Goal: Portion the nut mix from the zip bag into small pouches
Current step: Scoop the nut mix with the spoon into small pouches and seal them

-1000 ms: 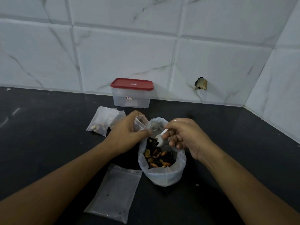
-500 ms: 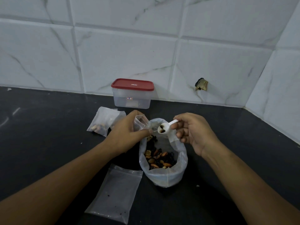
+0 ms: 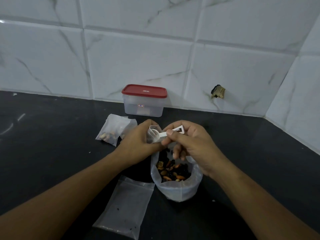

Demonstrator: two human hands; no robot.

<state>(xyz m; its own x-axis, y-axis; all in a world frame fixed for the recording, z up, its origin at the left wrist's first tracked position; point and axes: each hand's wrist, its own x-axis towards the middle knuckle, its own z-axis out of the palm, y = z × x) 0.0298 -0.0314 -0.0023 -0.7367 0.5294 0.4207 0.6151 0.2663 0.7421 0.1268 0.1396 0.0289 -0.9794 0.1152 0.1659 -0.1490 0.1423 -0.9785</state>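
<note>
Dipping the scoop (image 3: 162, 135) into the zip bag (image 3: 176, 191) a second ago, lifting it out loaded half a second ago, and now tipping it bowl-first into the mouth of the small pouch (image 3: 153, 126). Means one more measure of nut mix (image 3: 173, 170) leaving the bag for a portion; looks like the pouring step, with sealing not yet begun.

Pinching the scoop's handle in the right hand (image 3: 192, 144) between thumb and fingertips, with the lower fingers curled loosely and hanging over the bag's mouth; cannot tell whether touching its rim. Gripping the pouch in the left hand (image 3: 138, 141), fingers wrapped round its body, holding the opening up and turned towards the scoop. Cannot tell how much has dropped in: hidden by the left fingers and the cloudy plastic.

Leaves the zip bag standing open on the counter (image 3: 52, 135) just below both hands, with plenty of mix inside. Leaves also an empty pouch (image 3: 126, 207) lying flat just beside the bag on the near left, and filled pouches (image 3: 112, 130) further back on the left, near the red-lidded tub (image 3: 144, 101) by the wall.

Worth keeping the bowl inside the pouch's rim until emptied, lest pieces scatter on the counter
</note>
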